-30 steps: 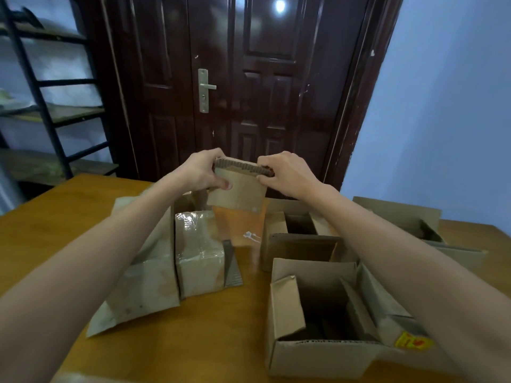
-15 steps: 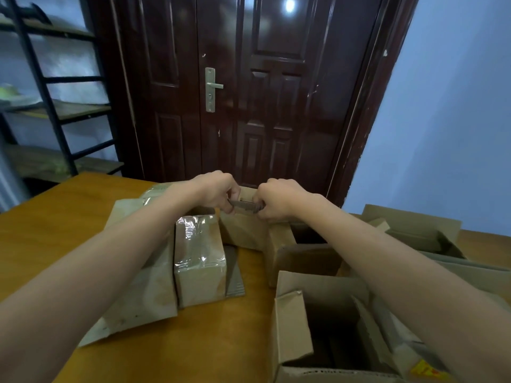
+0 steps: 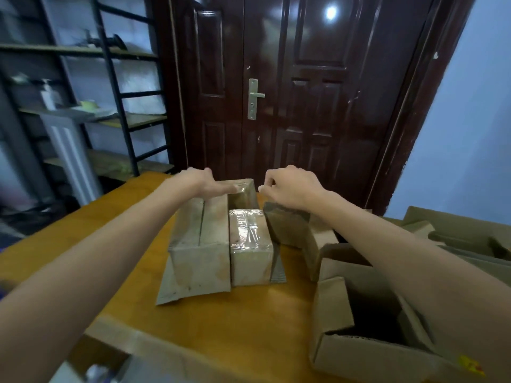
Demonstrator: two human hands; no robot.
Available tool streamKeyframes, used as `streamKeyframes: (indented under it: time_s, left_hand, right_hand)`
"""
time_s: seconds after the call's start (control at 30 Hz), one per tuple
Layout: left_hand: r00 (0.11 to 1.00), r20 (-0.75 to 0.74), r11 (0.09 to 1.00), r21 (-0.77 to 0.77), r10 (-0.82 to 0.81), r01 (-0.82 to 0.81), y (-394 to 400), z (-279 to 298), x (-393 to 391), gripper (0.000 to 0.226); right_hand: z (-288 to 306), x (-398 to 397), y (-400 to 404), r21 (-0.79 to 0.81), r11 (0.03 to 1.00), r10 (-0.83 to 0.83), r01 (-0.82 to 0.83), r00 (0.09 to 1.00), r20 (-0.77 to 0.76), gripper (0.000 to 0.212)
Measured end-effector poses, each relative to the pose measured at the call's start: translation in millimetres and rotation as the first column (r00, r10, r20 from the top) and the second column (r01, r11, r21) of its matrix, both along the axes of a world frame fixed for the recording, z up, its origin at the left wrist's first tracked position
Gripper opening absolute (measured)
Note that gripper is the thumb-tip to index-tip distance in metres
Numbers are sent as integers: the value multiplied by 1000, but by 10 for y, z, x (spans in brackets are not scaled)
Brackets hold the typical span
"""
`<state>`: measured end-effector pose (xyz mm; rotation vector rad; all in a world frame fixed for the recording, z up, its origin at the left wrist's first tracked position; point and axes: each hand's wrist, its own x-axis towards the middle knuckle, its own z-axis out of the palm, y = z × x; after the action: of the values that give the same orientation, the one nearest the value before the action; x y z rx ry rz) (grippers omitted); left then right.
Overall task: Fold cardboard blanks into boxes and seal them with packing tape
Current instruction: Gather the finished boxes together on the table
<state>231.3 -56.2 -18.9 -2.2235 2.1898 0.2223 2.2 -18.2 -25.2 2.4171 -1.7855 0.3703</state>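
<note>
Dim indoor light, cool bluish cast on wall (image 3: 467,128) at 3 o'clock. Round specular glare spot on glossy dark door (image 3: 304,100) at 12 o'clock, softer sheen streaks on its panels. Glare patches on clear tape of sealed box (image 3: 250,244) at centre. Orange surface (image 3: 249,322) evenly lit, shadows soft. Motion blur on shelf rack (image 3: 83,106) at 10 o'clock and cardboard at 7 o'clock. Wide-angle bending of door frame and forearms near edges.

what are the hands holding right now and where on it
Left hand rests flat on the small taped box, gripping nothing. Right hand is curled; whether it pinches anything cannot be told.
</note>
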Motion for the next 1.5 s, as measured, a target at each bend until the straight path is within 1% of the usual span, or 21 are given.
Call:
streamKeyframes:
  time_s: [0.07,0.1,0.17,0.27,0.33,0.4,0.47,0.53,0.6,0.67,0.73,0.83,0.9,1.0,1.03,1.17,1.23,1.3,1.33,1.4,1.5]
  left_hand:
    - [999,-41,988,155,-22,28,170,-99,-1,110]
    - [998,-60,985,172,-22,32,223,-162,21,104]
    - [995,-100,990,139,8,6,246,-239,177,102]
    - [987,-145,994,84,74,-62,318,-92,605,118]
    - [979,-188,997,-5,78,-81,462,166,935,122]
    - [964,-257,982,-154,71,-114,658,457,1246,113]
    - [913,-407,941,-301,23,-158,891,653,1502,102]
    - [767,-634,911,-367,-98,-187,1179,641,1623,88]
    - [480,-837,898,-395,-264,-195,1445,399,1634,75]
    - [196,-910,887,-404,-365,-225,1664,1,1575,74]
    - [-1,-912,883,-396,-410,-252,1774,-471,1486,80]
    - [-193,-910,916,-316,-366,-247,1841,-1089,1373,93]
    - [-238,-919,943,-273,-313,-189,1867,-1321,1309,103]
    - [-199,-939,953,-249,-281,-171,1916,-1466,1324,109]
    - [-151,-949,954,-254,-278,-159,1936,-1485,1359,109]
    - [206,-951,969,-245,-232,-42,1943,-1560,1572,94]
    - [295,-929,974,-225,-222,23,1892,-1555,1662,98]
    - [332,-907,962,-274,-258,-1,1862,-1491,1673,103]
    - [366,-882,944,-328,-296,-26,1852,-1436,1663,107]
    - [514,-771,888,-458,-374,-40,1830,-1260,1673,118]
    - [705,-560,836,-543,-435,85,1741,-1005,1798,119]
  right_hand:
    - [-4,245,36,18,1000,12,-13,999,40,24]
    - [-17,351,59,17,1000,11,-11,999,41,22]
    - [-37,501,114,33,999,-3,1,999,42,19]
    - [-40,592,179,91,996,-24,20,999,48,20]
    - [-16,637,206,105,994,-30,26,999,35,23]
    - [42,682,236,103,994,-24,19,999,44,25]
    - [154,725,298,138,990,1,-24,987,163,30]
    - [274,755,389,226,965,41,-132,929,367,48]
    - [378,786,536,320,908,57,-269,839,541,63]
    - [396,790,692,379,829,80,-411,758,648,59]
    - [335,776,848,426,743,122,-516,731,672,45]
    - [214,786,1035,414,744,176,-525,752,636,34]
    - [160,789,1086,373,765,193,-525,740,644,27]
    - [139,814,1147,373,773,195,-513,752,630,27]
    - [134,834,1161,384,771,194,-508,762,618,29]
    - [103,1016,1219,407,783,265,-470,845,465,34]
    - [53,1202,1224,424,776,298,-467,864,406,37]
    - [-44,1438,1221,417,782,339,-464,877,341,39]
    - [-99,1556,1217,410,783,363,-468,879,311,41]
    - [-172,1775,1202,401,788,398,-468,883,249,45]
    - [-107,1938,1147,452,766,406,-457,889,211,41]
